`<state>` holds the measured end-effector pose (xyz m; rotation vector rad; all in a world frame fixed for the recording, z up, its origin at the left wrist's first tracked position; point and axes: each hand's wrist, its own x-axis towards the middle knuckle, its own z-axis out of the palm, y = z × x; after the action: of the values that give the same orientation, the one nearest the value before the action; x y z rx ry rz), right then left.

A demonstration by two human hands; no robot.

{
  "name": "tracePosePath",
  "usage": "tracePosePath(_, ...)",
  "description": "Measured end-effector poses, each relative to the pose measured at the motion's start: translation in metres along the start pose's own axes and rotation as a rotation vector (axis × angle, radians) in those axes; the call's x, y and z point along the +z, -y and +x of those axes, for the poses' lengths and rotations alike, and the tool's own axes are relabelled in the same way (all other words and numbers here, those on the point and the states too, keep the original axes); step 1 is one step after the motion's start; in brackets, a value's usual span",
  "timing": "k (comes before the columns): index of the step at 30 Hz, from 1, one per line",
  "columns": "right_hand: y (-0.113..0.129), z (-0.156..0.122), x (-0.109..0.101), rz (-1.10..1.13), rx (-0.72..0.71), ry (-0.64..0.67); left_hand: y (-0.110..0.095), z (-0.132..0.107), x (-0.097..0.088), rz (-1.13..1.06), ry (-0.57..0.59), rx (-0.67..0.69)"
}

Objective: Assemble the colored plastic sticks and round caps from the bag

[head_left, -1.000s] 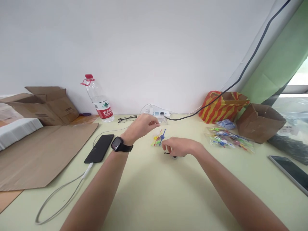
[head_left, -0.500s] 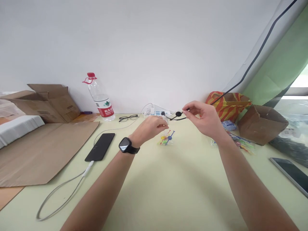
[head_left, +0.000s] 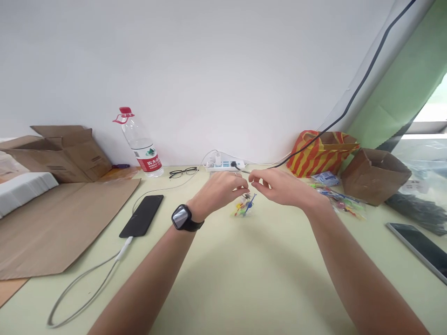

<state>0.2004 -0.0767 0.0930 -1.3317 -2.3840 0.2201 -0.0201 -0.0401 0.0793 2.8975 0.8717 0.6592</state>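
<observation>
My left hand (head_left: 226, 188), wearing a black smartwatch (head_left: 181, 217), is closed at the top of a small clear plastic bag (head_left: 240, 212). Inside it are several coloured plastic pieces, among them a blue stick with a round middle (head_left: 250, 204). A small dark piece (head_left: 246, 196) shows at the bag's top, just under my left fingertips. Close by on the right is my right hand (head_left: 270, 184), fingers curled in near the bag's mouth. Whatever its fingertips pinch, if anything, is hidden.
A power strip (head_left: 225, 164) with a plugged-in black cable lies behind my hands. To the left are glasses (head_left: 183, 172), a water bottle (head_left: 148, 158), a phone (head_left: 142, 216) and cardboard (head_left: 66, 218). More bagged pieces (head_left: 344, 202), a striped bag (head_left: 314, 156) and a box (head_left: 375, 177) stand right.
My right hand has come left and down to the bag, close to my left hand. The black piece with a round disc no longer shows in its fingers. The view shifted slightly.
</observation>
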Motion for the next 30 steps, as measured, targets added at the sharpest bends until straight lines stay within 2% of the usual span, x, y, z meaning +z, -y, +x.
tracePosePath(4,-0.007,0.001,-0.003,0.190,-0.005,0.007,0.006,-0.002,-0.003,0.013,-0.028,-0.029)
tracePosePath(6,-0.006,0.001,-0.006,0.433,-0.069,-0.028,0.008,-0.004,-0.006,0.027,-0.050,-0.049)
tracePosePath(10,0.009,-0.003,-0.010,1.088,-0.360,-0.053,0.006,-0.004,-0.012,0.020,-0.035,-0.056)
tracePosePath(12,0.019,-0.005,-0.008,1.247,-0.491,-0.007,0.002,-0.003,-0.013,0.014,-0.025,-0.054)
tracePosePath(17,0.032,-0.004,0.002,1.311,-0.543,0.052,-0.002,-0.001,-0.012,0.049,-0.022,-0.046)
tracePosePath(23,0.034,-0.003,0.002,1.379,-0.636,0.052,0.002,0.001,-0.005,0.244,-0.261,-0.045)
tracePosePath(25,0.036,-0.004,0.001,1.387,-0.689,0.060,0.002,0.001,-0.001,0.262,-0.229,-0.048)
tracePosePath(27,0.037,-0.005,-0.001,1.360,-0.712,0.061,0.001,0.001,0.002,0.240,-0.143,-0.056)
tracePosePath(30,0.038,-0.006,-0.003,1.249,-0.624,0.072,-0.001,-0.001,0.005,0.177,-0.035,-0.074)
